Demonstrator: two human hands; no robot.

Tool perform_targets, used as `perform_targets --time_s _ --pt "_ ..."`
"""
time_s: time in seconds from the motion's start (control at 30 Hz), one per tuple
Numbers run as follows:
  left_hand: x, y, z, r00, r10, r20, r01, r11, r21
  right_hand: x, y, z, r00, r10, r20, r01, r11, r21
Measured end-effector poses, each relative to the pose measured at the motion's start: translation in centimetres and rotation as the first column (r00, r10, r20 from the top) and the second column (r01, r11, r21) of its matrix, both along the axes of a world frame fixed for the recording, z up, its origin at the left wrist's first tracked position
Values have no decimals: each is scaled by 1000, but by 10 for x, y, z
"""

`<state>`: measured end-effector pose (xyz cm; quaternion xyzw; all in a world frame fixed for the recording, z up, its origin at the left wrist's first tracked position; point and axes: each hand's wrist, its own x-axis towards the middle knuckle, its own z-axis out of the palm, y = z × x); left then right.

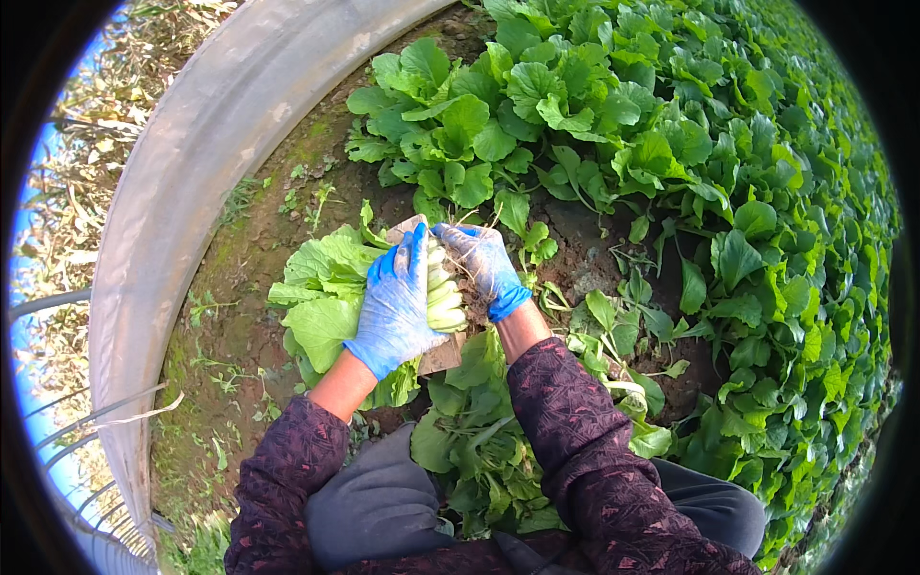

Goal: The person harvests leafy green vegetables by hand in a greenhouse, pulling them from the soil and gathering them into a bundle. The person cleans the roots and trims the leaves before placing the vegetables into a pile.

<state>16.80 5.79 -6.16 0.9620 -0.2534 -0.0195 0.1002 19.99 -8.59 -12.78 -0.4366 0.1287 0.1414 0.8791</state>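
My left hand (397, 305), in a blue glove smeared with soil, is closed over a bunch of leafy greens (327, 327). The leaves spread to its left, and the pale stems (444, 295) show on its right side. Under the bunch lies a small wooden board (442, 357), seen at its top and bottom ends. My right hand (483, 262), also gloved in blue, is curled against the root end. Thin roots (471, 291) clotted with soil lie beside and partly across it. What its fingers grip is hidden.
Loose pulled greens (478, 438) lie between my knees. Uprooted plants (632, 392) are scattered right of my forearm. Dense growing greens (762, 237) fill the right and far side. Plastic sheeting (187, 136) curves along the left, with metal hoops (72, 431) beyond it.
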Motion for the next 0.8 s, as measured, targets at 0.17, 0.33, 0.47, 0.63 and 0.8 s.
perform_targets --time_s 0.17,0.33,0.47,0.63,0.8 --pt "18 10 -3 961 11 -275 -40 994 -99 3 6 -14 996 -67 67 62 995 72" --pt "38 18 -10 965 -127 -228 132 991 3 11 7 -27 992 -85 -97 99 985 139" --pt "51 17 -5 929 -131 -346 170 982 85 15 7 -32 988 -108 -109 124 980 153" --pt "61 18 -5 906 -148 -396 207 972 109 19 6 -46 991 -70 -115 103 945 311" --pt "62 25 -17 907 -152 -392 183 982 41 6 -5 -55 999 41 -13 -30 879 477"
